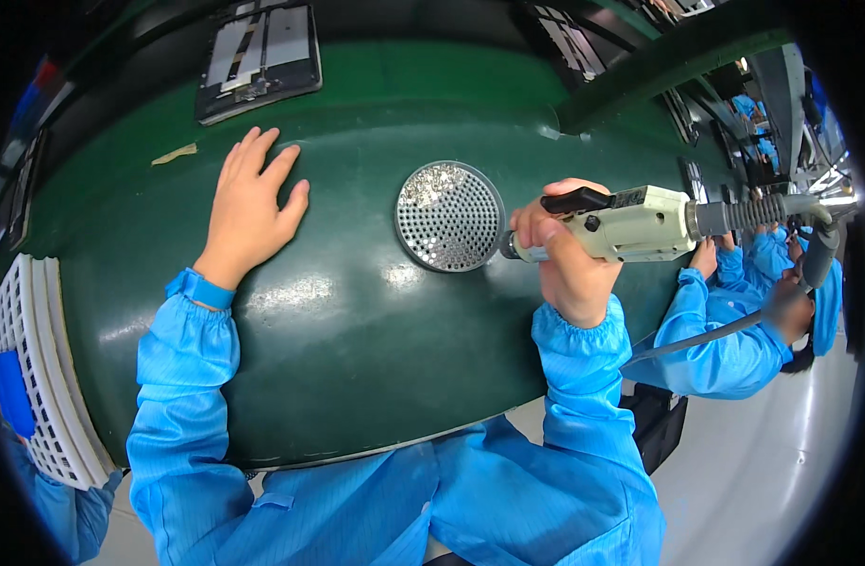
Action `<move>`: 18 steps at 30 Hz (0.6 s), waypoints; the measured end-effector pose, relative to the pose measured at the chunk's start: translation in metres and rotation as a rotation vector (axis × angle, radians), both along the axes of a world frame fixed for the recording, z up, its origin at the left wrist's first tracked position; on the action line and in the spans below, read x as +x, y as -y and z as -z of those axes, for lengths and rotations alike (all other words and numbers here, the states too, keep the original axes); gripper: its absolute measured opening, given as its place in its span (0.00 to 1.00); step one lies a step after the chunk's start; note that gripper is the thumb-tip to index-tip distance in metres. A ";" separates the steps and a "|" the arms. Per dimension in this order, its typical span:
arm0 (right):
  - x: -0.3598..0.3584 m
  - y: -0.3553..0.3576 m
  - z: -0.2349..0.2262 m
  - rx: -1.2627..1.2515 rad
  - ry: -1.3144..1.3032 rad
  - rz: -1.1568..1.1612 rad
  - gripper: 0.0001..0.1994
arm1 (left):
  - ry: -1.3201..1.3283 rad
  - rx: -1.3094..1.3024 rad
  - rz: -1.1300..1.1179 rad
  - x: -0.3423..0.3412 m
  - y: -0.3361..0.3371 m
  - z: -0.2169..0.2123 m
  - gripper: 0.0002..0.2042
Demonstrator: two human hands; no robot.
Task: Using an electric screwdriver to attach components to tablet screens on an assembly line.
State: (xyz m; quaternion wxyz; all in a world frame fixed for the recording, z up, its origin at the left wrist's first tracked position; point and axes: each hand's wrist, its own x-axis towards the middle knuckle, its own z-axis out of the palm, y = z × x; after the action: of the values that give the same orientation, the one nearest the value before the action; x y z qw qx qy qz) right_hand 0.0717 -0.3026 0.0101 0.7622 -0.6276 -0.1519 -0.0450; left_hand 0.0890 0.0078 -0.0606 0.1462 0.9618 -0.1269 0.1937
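Observation:
My right hand (572,259) is wrapped round a pale green electric screwdriver (640,226) with a black lever, held nearly level. Its tip end points left, close to the right rim of a round dish (451,226). That dish has a perforated plate full of small holes, and many tiny silvery screws lie heaped toward its upper left. My left hand (253,203) rests flat on the green mat (376,358), fingers stretched and apart, with nothing in it. A blue band circles the left wrist.
A flat device with its insides exposed (262,61) lies at the far left. A tape scrap (175,155) is near it. White slotted trays (50,368) stand at the left edge. A green bar (668,75) crosses the far right. Co-workers in blue sleeves (715,330) sit to the right.

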 end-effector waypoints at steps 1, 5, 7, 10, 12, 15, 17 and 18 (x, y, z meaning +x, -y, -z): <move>-0.002 -0.002 0.001 -0.005 -0.003 0.007 0.16 | -0.003 -0.005 0.007 0.001 0.000 0.000 0.19; -0.002 -0.004 0.007 0.012 -0.003 0.004 0.16 | -0.002 -0.004 0.011 0.004 0.003 0.001 0.19; -0.001 -0.006 0.010 0.004 0.037 -0.019 0.16 | 0.047 -0.027 0.028 0.004 0.003 0.004 0.17; -0.003 -0.009 0.008 0.013 0.010 -0.023 0.16 | 0.047 -0.007 0.019 0.003 0.001 0.001 0.18; -0.002 -0.009 0.008 -0.010 0.000 -0.022 0.16 | 0.050 -0.012 0.022 0.004 0.001 0.003 0.17; -0.002 -0.010 0.009 -0.038 -0.018 -0.013 0.16 | 0.053 -0.010 0.021 0.005 0.002 0.003 0.17; -0.003 -0.010 0.010 -0.046 -0.029 -0.003 0.16 | 0.050 -0.007 0.019 0.005 0.002 0.003 0.17; -0.003 -0.010 0.010 -0.053 -0.032 0.005 0.16 | 0.056 -0.008 0.020 0.005 0.002 0.003 0.17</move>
State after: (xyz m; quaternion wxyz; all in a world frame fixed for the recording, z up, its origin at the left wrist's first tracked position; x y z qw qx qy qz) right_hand 0.0689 -0.2922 -0.0002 0.7476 -0.6485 -0.1392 -0.0330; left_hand 0.0936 0.0062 -0.0638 0.1485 0.9540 -0.1400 0.2196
